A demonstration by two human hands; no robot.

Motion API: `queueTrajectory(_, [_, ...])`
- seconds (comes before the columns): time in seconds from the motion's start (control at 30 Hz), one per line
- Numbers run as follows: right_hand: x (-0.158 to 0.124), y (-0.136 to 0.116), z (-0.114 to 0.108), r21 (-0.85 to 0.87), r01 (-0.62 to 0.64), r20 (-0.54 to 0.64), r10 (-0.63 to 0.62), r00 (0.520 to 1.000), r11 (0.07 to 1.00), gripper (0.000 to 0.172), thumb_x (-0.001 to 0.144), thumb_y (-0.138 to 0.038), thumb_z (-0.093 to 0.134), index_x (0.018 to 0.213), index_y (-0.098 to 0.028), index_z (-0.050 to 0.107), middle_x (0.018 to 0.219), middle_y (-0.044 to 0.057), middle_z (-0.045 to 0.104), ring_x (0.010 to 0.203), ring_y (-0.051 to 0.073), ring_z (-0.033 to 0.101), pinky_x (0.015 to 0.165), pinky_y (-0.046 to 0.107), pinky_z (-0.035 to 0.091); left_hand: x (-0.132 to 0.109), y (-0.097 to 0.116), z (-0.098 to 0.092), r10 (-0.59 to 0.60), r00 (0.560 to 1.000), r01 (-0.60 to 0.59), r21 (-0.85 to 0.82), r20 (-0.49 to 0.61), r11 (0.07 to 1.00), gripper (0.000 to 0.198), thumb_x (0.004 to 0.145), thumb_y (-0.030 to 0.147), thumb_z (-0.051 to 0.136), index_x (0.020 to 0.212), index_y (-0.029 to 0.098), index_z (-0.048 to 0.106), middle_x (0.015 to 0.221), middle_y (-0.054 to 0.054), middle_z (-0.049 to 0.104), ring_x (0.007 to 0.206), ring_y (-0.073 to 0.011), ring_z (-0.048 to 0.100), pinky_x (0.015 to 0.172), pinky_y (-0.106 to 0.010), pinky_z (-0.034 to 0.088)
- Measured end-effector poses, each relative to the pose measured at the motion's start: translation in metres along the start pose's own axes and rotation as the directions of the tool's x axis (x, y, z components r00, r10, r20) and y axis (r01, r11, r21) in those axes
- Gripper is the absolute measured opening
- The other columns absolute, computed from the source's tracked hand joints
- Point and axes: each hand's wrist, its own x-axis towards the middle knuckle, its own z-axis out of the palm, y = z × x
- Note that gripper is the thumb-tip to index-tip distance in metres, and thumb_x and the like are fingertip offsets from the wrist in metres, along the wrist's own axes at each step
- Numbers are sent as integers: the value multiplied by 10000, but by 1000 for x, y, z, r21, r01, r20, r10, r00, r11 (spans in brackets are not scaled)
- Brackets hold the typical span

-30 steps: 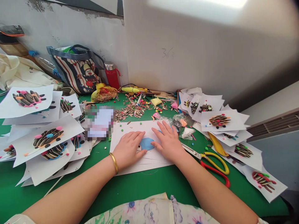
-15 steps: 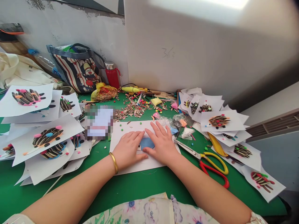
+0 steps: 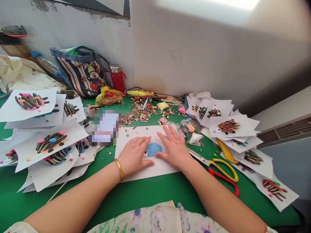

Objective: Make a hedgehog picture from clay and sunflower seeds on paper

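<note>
A white sheet of paper (image 3: 136,129) lies on the green table in front of me. On it is a flat blue patch of clay (image 3: 155,149), rounded like a hedgehog's body, with a small eye at its left end. My left hand (image 3: 136,152) rests on the sheet just left of the patch, fingers stretched out. On the other side, my right hand (image 3: 175,149) lies with its fingers spread and its thumb at the patch's right edge. Neither hand holds anything. Part of the patch's left end is hidden by my left hand.
Scissors (image 3: 211,163) lie right of the sheet, beside small clay bags (image 3: 194,139). Sunflower seeds (image 3: 136,115) and coloured balls are strewn behind. Stacked hedgehog pictures stand at the left (image 3: 51,140) and right (image 3: 232,126). A blurred phone (image 3: 104,127) lies left of the sheet.
My right hand has slid a little to the right, uncovering more of the blue clay. My left hand stays nearly where it was.
</note>
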Motion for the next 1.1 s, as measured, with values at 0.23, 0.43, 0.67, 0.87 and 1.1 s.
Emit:
queueTrajectory(0.23, [1, 6, -5, -18, -43, -26, 43, 999, 999, 651, 879, -557, 584, 1435, -244, 456, 1601, 113, 245, 1487, 323, 143, 1140, 655, 104, 0, 1, -2, -4, 1000, 4, -7, 7, 1000, 892, 721, 551, 730, 1448, 180, 370, 1408, -130, 514, 1283, -318, 469, 1093, -471, 339])
queueTrajectory(0.43, [-10, -2, -14, 90, 278, 118, -287, 951, 956, 678, 941, -538, 489, 1518, -227, 317, 1540, 93, 387, 1476, 268, 221, 1185, 597, 108, -2, -1, 2, -8, 1000, 8, -20, -27, 1000, 906, 725, 569, 716, 1462, 194, 345, 1426, -142, 499, 1307, -320, 458, 1109, -478, 330])
queueTrajectory(0.67, [-15, -14, -9, 129, 299, 178, -319, 931, 945, 760, 926, -677, 373, 1517, -201, 318, 1576, 82, 308, 1483, 270, 198, 1191, 602, 42, -1, -3, 3, -25, 999, 26, 6, -42, 1000, 893, 738, 552, 714, 1458, 168, 351, 1427, -149, 501, 1305, -321, 454, 1128, -500, 306])
queueTrajectory(0.87, [-10, 0, -13, 86, 170, 72, -176, 982, 982, 597, 967, -542, 428, 1461, -207, 423, 1522, 84, 421, 1425, 273, 318, 1176, 560, 124, -1, -2, 0, 2, 999, -2, 8, -50, 1000, 815, 749, 564, 710, 1417, 191, 428, 1411, -134, 521, 1298, -321, 459, 1132, -513, 301])
queueTrajectory(1.1, [4, 32, -3, -44, -159, -79, 155, 985, 986, 299, 972, -240, 467, 1192, -239, 668, 1190, 84, 669, 1096, 259, 518, 930, 423, 340, -1, -2, 0, 7, 999, -7, -4, -45, 1000, 773, 758, 545, 711, 1407, 215, 451, 1398, -120, 528, 1292, -322, 456, 1134, -519, 301])
